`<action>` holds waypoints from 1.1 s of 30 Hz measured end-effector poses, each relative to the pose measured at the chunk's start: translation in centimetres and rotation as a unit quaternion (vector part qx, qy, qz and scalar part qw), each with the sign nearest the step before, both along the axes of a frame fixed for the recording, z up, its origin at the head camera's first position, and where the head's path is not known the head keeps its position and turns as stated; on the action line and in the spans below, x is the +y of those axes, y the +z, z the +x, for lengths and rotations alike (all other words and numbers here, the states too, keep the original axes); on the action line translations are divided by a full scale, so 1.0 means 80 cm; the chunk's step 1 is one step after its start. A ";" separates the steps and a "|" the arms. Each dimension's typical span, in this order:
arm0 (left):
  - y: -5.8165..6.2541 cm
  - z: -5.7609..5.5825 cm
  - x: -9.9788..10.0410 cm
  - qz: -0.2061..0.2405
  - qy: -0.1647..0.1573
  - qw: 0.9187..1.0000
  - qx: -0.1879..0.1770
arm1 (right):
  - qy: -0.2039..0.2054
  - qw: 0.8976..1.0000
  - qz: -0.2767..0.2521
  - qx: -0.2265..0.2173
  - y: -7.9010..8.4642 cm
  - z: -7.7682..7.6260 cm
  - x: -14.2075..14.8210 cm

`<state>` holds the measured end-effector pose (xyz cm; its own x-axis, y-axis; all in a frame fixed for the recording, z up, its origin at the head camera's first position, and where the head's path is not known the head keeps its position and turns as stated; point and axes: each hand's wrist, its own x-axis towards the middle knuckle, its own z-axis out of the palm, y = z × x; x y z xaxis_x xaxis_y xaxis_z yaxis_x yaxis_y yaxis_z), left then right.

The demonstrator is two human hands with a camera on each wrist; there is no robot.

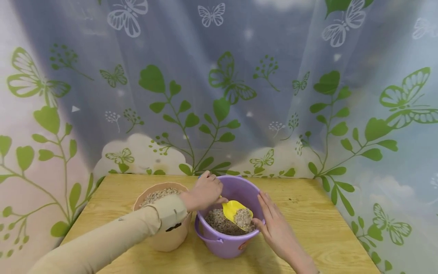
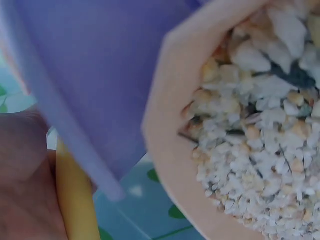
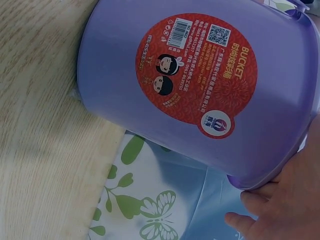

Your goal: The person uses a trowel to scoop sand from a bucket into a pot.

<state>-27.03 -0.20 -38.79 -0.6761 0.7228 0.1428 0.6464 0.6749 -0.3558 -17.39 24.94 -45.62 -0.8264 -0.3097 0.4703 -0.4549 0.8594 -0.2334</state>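
Observation:
A purple bucket [image 1: 227, 247] stands on the table with a layer of grey-brown grainy material [image 1: 219, 220] inside. My left hand [image 1: 207, 190] grips the handle of a yellow scoop [image 1: 232, 209] over the bucket. Grains [image 1: 243, 219] lie in the scoop's bowl. In the left wrist view, the yellow handle [image 2: 77, 200] runs along the palm. My right hand [image 1: 278, 228] rests with fairly straight fingers against the bucket's right rim. The right wrist view shows that hand [image 3: 285, 210] at the rim, near the red round label [image 3: 195, 75].
Left of the bucket stands a peach-coloured container [image 1: 169, 239] full of pale grit [image 2: 260, 150], partly hidden under my left forearm. Both stand on a wooden table [image 1: 301, 213]. A curtain [image 1: 273, 125] with butterflies and leaves hangs behind and at both sides.

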 end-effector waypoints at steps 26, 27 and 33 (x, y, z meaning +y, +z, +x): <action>0.024 0.025 -0.069 0.169 0.061 0.983 -0.044 | 0.001 1.000 -0.012 -0.005 0.001 0.001 -0.004; 0.024 0.027 -0.071 0.172 0.063 0.982 -0.043 | 0.000 1.000 -0.012 -0.002 0.000 0.002 -0.004; 0.021 0.036 -0.083 0.186 0.071 0.980 -0.028 | -0.001 1.000 -0.012 -0.013 -0.001 0.001 -0.005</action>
<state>-24.11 -6.85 -37.13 -0.7801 0.5262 0.3384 0.5481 0.8356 -0.0358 -17.30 24.56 -45.71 -0.8393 -0.2966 0.4557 -0.4460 0.8549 -0.2649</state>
